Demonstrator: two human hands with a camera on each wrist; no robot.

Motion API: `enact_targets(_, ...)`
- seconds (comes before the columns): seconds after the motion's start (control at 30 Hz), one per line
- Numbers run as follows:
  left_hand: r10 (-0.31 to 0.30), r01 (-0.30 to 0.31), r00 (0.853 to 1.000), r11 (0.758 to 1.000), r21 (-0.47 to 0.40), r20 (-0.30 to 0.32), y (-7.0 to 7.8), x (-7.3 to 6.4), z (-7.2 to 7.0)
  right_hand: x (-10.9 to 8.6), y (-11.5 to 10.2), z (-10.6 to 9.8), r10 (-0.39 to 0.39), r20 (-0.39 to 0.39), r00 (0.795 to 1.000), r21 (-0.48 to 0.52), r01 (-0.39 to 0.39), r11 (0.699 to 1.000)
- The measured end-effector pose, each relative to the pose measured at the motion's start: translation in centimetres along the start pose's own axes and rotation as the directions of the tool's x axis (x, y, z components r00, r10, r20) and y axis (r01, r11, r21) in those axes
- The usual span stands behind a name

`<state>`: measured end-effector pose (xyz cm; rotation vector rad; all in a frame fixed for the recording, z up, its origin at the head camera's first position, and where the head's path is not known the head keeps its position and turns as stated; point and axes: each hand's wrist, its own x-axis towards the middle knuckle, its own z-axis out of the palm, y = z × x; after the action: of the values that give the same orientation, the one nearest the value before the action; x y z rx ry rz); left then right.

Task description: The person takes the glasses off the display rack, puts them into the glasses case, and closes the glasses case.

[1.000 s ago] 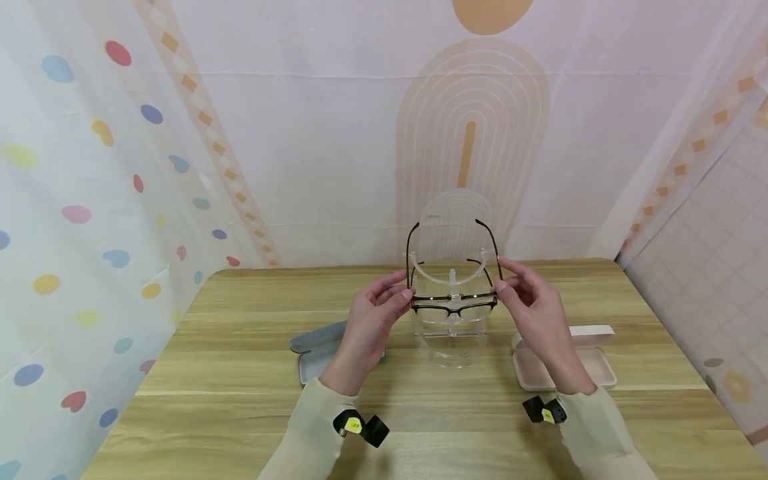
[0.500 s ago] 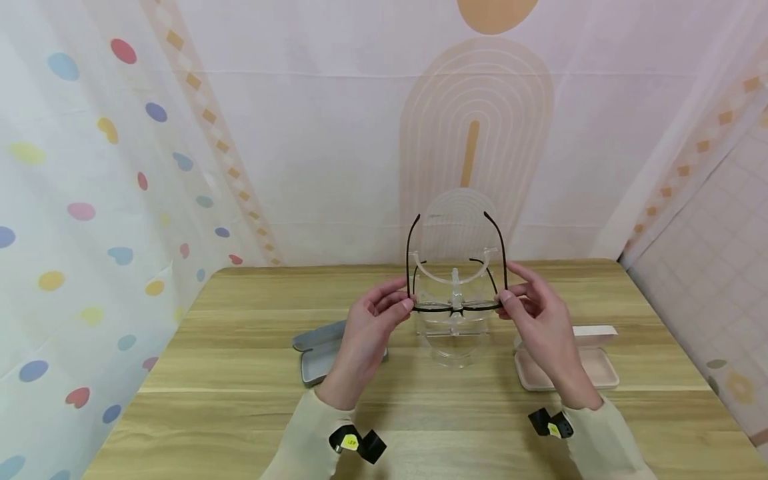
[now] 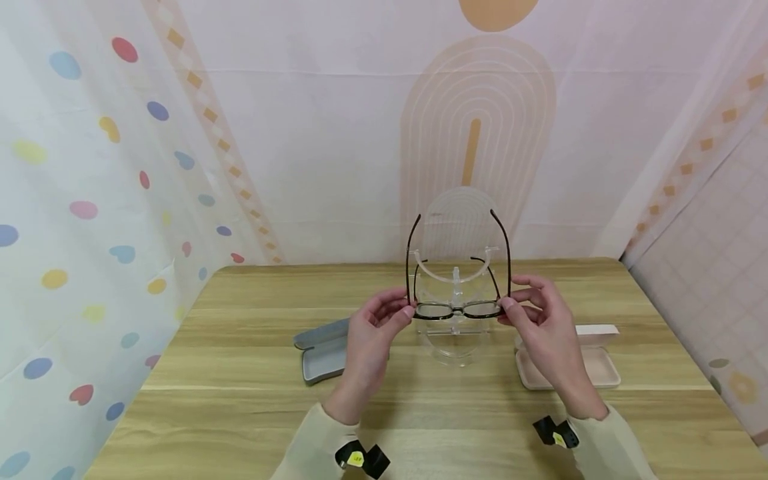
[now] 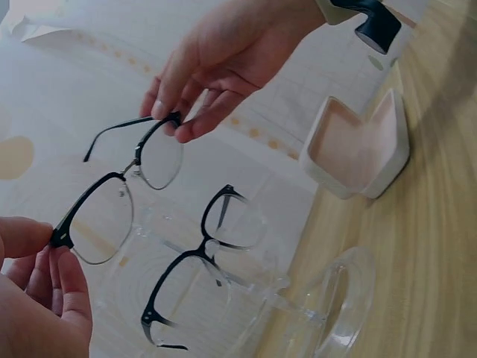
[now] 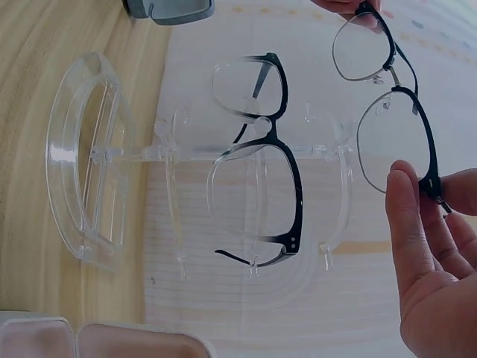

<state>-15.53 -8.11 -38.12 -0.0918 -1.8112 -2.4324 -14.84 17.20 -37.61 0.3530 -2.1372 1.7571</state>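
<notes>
Behind everything hangs a pale pinkish-white fabric backdrop point(image 3: 312, 167), printed with beige arches and diamonds, its left panel dotted with coloured spots and hearts. Before it is a light wood-grain desk point(image 3: 240, 400). Toward the middle of the desk rises a clear plastic tiered stand point(image 5: 63, 156) with a rounded base. Right of the stand sits a hinged white case with pale pink lining point(image 3: 600, 367); left of it, a hinged grey case with lighter lining point(image 3: 324, 363). Both lids are raised, and in the head view the hands partly cover both cases.

A bare left hand point(image 3: 369, 333) and a bare right hand point(image 3: 546, 330) reach forward on either side of the stand. Between them is a black half-rimmed pair of eyeglasses point(image 4: 133, 168) with thin metal lower rims. Each grip is narrow, thumb and fingers pinching an outer corner of this frame near the hinge, left hand on the left corner, right hand on the right. The bridge and most of both lenses lie between the grips; the unfolded temples point away toward the backdrop. Whether they touch the stand I cannot tell. On the middle tier rests a black-topped, clear-bottomed pair of eyeglasses point(image 5: 270, 134), apart from the held pair.
</notes>
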Motion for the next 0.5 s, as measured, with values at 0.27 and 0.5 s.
enact_targets(0.27,0.042,-0.042,0.998,0.999,0.003,-0.036,-0.7,-0.5,0.2,-0.8,0.0,0.1,-0.05,-0.017,0.999,-0.011,0.05,0.999)
enact_targets(0.5,0.045,-0.045,0.998,0.999,-0.012,-0.047,-0.9,-0.9,0.2,-1.4,0.2,0.4,-0.103,-0.023,0.994,-0.032,0.102,0.994)
